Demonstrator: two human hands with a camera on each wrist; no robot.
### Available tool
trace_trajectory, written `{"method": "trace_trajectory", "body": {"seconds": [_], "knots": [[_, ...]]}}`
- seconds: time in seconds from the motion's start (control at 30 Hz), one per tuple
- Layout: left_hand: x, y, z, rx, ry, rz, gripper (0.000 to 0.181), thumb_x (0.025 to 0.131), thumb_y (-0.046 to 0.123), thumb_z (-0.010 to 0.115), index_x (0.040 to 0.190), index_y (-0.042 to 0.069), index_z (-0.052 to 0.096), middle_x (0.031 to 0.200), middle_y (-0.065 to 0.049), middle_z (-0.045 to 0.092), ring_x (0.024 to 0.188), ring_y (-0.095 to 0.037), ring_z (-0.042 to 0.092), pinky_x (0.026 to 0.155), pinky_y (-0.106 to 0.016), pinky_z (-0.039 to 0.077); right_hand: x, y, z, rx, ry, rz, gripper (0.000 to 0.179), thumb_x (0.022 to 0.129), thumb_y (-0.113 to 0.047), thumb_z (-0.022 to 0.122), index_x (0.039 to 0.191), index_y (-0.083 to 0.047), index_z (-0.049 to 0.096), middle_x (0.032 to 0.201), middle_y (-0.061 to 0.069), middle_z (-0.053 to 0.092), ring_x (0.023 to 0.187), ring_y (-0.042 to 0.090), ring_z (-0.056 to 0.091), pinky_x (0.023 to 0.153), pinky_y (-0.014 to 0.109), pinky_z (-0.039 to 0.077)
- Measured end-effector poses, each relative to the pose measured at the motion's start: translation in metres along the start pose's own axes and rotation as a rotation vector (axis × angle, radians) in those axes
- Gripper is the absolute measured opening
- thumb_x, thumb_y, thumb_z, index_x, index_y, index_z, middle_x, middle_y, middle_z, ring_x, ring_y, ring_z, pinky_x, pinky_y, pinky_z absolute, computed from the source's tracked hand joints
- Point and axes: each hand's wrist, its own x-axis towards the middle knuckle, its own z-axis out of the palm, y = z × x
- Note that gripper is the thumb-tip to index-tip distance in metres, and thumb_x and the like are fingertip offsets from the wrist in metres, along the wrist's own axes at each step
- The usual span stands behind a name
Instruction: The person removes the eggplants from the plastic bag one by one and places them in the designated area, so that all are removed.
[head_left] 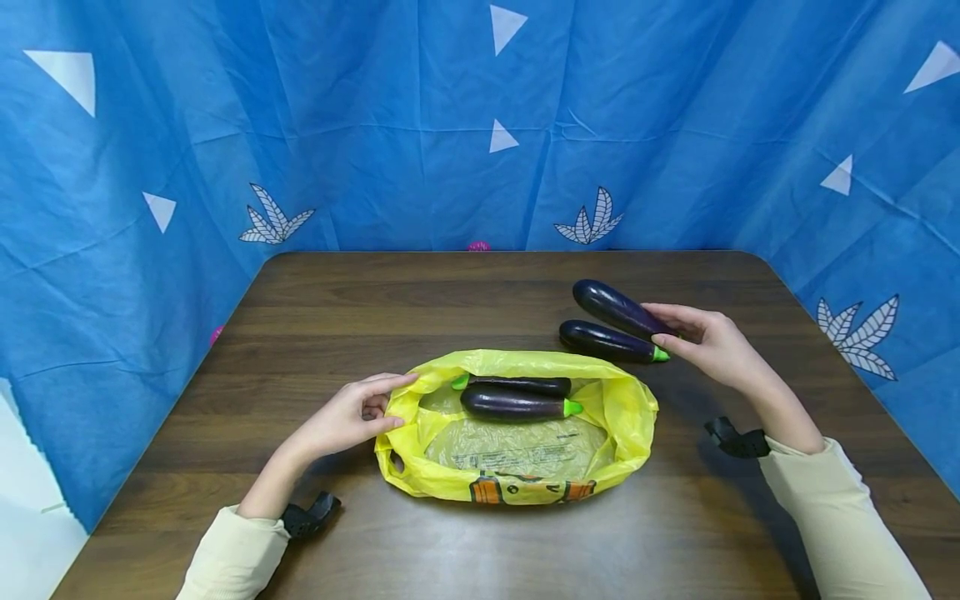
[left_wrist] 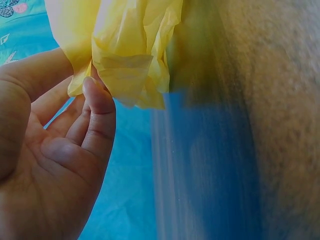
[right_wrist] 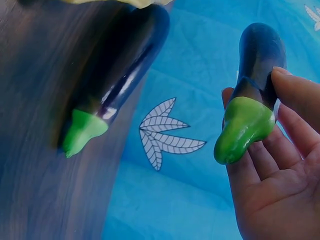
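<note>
A yellow plastic bag (head_left: 637,425) lies mouth-up on the table, its rim spread wide. Inside it rest two eggplants: one in front (head_left: 517,403), its green stem end pointing right, and one behind (head_left: 525,385), its stem end pointing left. My left hand (head_left: 348,417) pinches the bag's left rim between thumb and fingers, which the left wrist view shows on the yellow film (left_wrist: 125,65). With my right hand (head_left: 712,342) I grip an eggplant (head_left: 611,304) near its green stem end, seen in the right wrist view (right_wrist: 242,130). Just in front of it, another eggplant (head_left: 607,342) lies on the table.
The brown wooden table (head_left: 360,300) has a blue patterned curtain (head_left: 420,125) hanging behind it and at its sides. A black wrist camera (head_left: 311,515) sits on the left wrist, and another one (head_left: 738,439) on the right.
</note>
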Motion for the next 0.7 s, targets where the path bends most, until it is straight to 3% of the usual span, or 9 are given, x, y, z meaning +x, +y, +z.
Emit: {"method": "trace_trajectory", "body": {"seconds": [0.47,0.7], "knots": [[0.000,0.000,0.000,0.000,0.001,-0.009,0.057,0.084,0.006,0.070,0.136,0.002,0.047,0.117,-0.011,0.052,0.061,-0.009,0.047,0.055,-0.023,0.043,0.008,0.026,-0.004,-0.002,0.005,-0.022,0.040,0.091,-0.005,0.061,0.129,0.003,0.053,0.116,0.023,0.057,0.089,0.004,0.056,0.072,0.014,0.046],[0.000,0.000,0.001,-0.011,-0.004,-0.015,0.056,0.085,0.006,0.069,0.136,0.002,0.047,0.120,-0.012,0.051,0.061,-0.009,0.047,0.055,-0.023,0.043,0.016,0.044,-0.004,-0.017,-0.014,0.041,0.041,0.092,-0.007,0.061,0.131,0.002,0.052,0.119,0.023,0.056,0.091,0.014,0.056,0.073,0.013,0.045]]}}
